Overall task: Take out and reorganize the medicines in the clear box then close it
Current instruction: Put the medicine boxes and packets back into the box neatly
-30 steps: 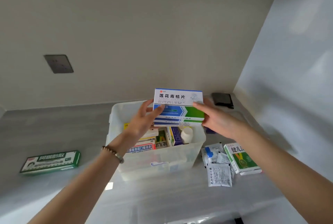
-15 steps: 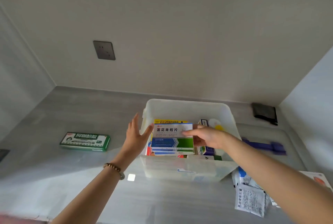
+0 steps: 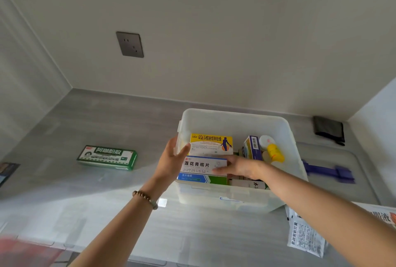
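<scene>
Where it all sits: counter (image 3: pixel 107 120), grey, wall corner behind.
clear box (image 3: pixel 235 114): mid-counter, no lid on; part-filled w/ cartons, bottles at right end.
lid (image 3: pixel 347 159): clear, purple latch, flat on counter right of box.
blue-white carton (image 3: pixel 201 170): inside clear box, near-left corner, just in front of yellow carton (image 3: pixel 211 144).
handling (est.): thin card, light. Edges stiff, broad faces dent if squeezed. Glossy print, prob. a bit slick.
hold pts (est.): the two short ends, not the faces.
long axis: left–right, approx. parallel to box's near wall.
facing: printed face toward viewer, title right way up.
left hand (image 3: pixel 171 163): fingers straight, flat vs. carton's left end by box wall; grasps nothing.
right hand (image 3: pixel 242 168): holds carton's right end, fingers across its face; thumb mostly hidden.
</scene>
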